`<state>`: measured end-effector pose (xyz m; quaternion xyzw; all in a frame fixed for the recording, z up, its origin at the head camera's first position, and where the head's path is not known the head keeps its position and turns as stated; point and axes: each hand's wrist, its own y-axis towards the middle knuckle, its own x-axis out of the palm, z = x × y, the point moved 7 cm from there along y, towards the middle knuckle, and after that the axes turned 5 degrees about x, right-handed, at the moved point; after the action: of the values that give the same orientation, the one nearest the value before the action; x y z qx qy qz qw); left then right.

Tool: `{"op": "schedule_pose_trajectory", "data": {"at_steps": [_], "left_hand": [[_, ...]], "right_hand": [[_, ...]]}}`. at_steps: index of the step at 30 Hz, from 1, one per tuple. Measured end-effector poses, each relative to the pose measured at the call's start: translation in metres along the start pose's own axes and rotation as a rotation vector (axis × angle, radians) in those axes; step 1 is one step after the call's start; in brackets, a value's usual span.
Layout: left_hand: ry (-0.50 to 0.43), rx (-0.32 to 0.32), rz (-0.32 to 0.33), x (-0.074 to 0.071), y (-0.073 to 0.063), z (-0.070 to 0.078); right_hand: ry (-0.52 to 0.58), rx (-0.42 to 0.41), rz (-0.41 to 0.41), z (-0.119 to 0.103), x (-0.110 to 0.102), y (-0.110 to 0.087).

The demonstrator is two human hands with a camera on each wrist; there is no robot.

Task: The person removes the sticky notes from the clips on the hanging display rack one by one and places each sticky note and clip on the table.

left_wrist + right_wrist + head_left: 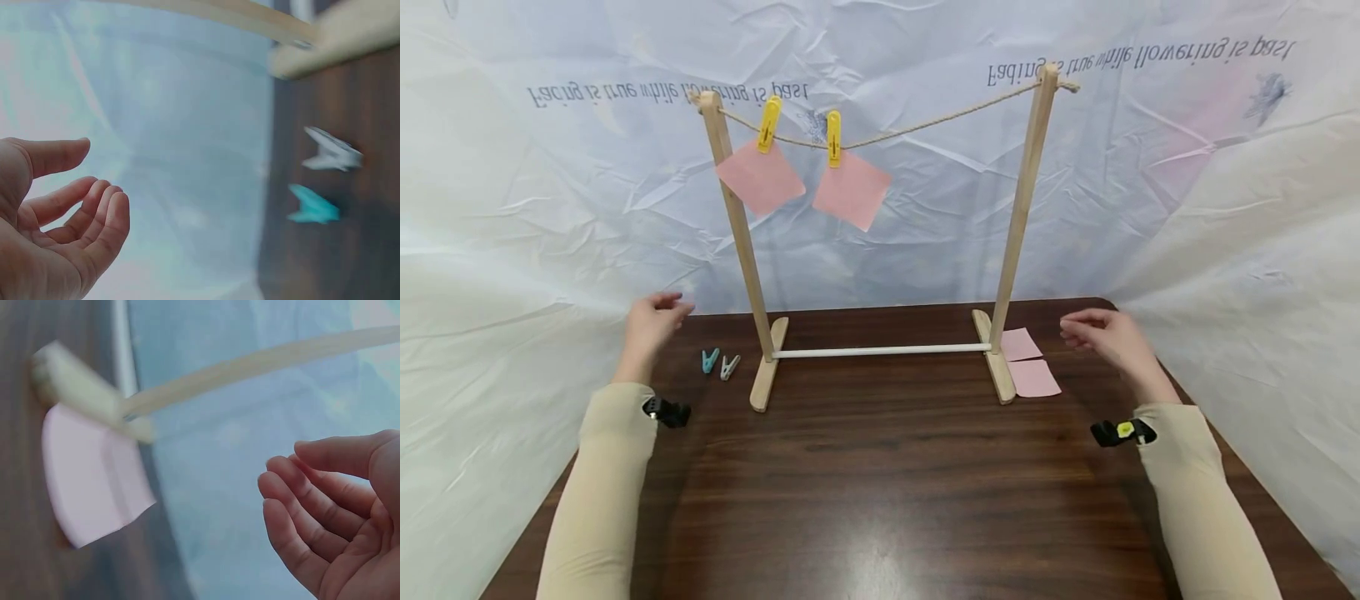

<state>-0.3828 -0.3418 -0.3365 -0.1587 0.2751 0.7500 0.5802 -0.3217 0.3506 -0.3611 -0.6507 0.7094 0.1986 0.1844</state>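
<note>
Hands: positioned well apart, one on each side of the wooden stand (pixel 1022 200). The left hand (pixel 655 325) is empty; its fingers are loosely bent, with a visible gap between thumb and fingertips. The right hand (pixel 1105 337) is likewise empty; its fingers are loosely curved, and the thumb lies close above them.

Paper squares: four units, pink. A left hanging square (pixel 762 177) and a right hanging square (pixel 852 189) are suspended askew from the twine (pixel 955 110), each secured near an upper corner by a yellow clothespin: the left yellow clothespin (pixel 769 125) is tilted, the right yellow clothespin (pixel 834 139) nearly vertical. The twine sags between the two posts. A rear loose square (pixel 1021 344) and a front loose square (pixel 1034 378) lie flat on the table (pixel 880 475), beside the stand's right foot (pixel 995 358).

Small clothespins: a teal clothespin (pixel 710 361) and a white clothespin (pixel 729 367) rest side by side on the table, V-shaped in outline, left of the left foot (pixel 769 367).

Relative location: the small clothespins are near the left hand, to its right; the loose squares are between the right foot and the right hand. A white crossbar (pixel 880 351) joins both sides of the stand.
</note>
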Motion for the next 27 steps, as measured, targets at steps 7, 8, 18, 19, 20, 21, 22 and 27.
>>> {"op": "schedule_pose_trajectory", "data": {"at_steps": [7,8,18,19,20,21,22,27], "left_hand": [[-0.025,0.11,0.09,-0.026,-0.004,0.057],[-0.033,0.119,0.095,-0.028,-0.004,0.062],[-0.147,0.258,0.136,-0.028,-0.017,0.113],[-0.163,0.271,0.142,-0.028,-0.019,0.12],[-0.174,0.285,0.145,-0.027,-0.021,0.128],[-0.181,0.302,0.149,-0.027,-0.023,0.136],[-0.194,0.318,0.155,-0.027,-0.025,0.143],[-0.22,0.391,0.159,-0.027,-0.036,0.176]], "right_hand": [[0.13,-0.111,0.127,-0.052,-0.018,-0.001],[0.126,-0.116,0.142,-0.058,-0.019,-0.002],[0.211,-0.2,0.142,-0.102,0.005,0.006],[0.213,-0.211,0.144,-0.107,0.009,0.007],[0.218,-0.221,0.142,-0.112,0.013,0.008],[0.227,-0.23,0.138,-0.118,0.017,0.009],[0.232,-0.243,0.135,-0.123,0.021,0.01],[0.329,-0.295,0.09,-0.151,0.04,0.015]]}}
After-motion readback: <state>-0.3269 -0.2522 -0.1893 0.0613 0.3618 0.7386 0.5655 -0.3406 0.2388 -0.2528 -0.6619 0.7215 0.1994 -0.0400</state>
